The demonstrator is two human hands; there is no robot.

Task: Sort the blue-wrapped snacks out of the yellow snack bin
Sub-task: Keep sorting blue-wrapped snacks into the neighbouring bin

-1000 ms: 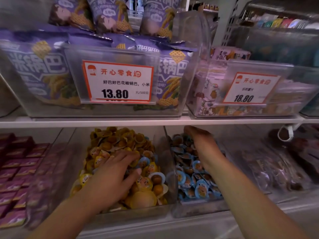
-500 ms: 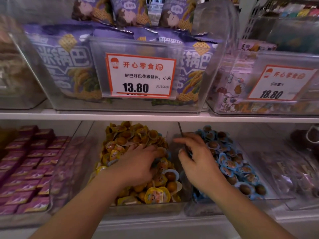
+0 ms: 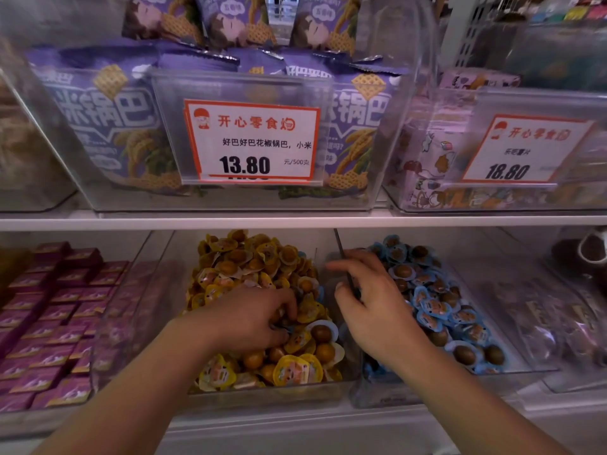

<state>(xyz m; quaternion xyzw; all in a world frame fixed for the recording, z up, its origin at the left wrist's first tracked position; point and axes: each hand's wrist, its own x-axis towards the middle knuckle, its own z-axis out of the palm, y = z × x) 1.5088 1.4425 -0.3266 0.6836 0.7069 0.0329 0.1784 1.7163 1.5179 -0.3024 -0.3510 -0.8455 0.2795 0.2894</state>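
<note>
Digging our left hand into the yellow snack bin at centre frame, fingers curled among packets; our right hand is hovering open beside it.

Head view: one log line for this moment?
left hand: digging in yellow snack bin | right hand: open over bin divider | blue snack bin: right
</note>
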